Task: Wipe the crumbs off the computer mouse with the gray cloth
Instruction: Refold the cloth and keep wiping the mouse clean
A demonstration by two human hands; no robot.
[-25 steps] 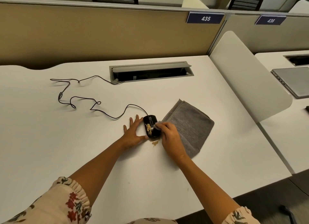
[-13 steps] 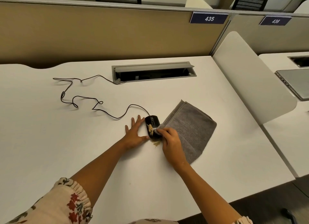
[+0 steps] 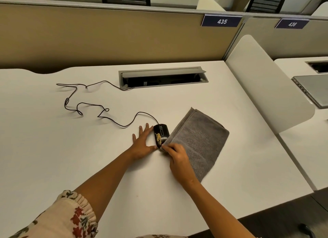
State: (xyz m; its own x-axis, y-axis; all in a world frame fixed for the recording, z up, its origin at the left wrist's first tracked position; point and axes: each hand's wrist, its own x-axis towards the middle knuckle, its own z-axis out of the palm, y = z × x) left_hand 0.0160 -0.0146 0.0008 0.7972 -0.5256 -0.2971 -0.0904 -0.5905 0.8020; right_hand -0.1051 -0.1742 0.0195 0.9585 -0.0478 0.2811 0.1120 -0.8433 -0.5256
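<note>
A black wired computer mouse lies on the white desk, with yellowish crumbs on its top. My left hand rests flat against the mouse's left side, fingers spread, thumb touching its near end. A folded gray cloth lies just right of the mouse. My right hand pinches the cloth's near-left corner, which touches the mouse's near right edge.
The mouse cable winds left and back into a grey cable box set in the desk. A white divider panel stands at the right, with a closed laptop on the desk beyond it. A tan partition closes the back.
My right hand with the cloth corner has slid back toward me from the mouse's top to its near end. The crumb patch on the desk is now covered. The left hand stays put.
</note>
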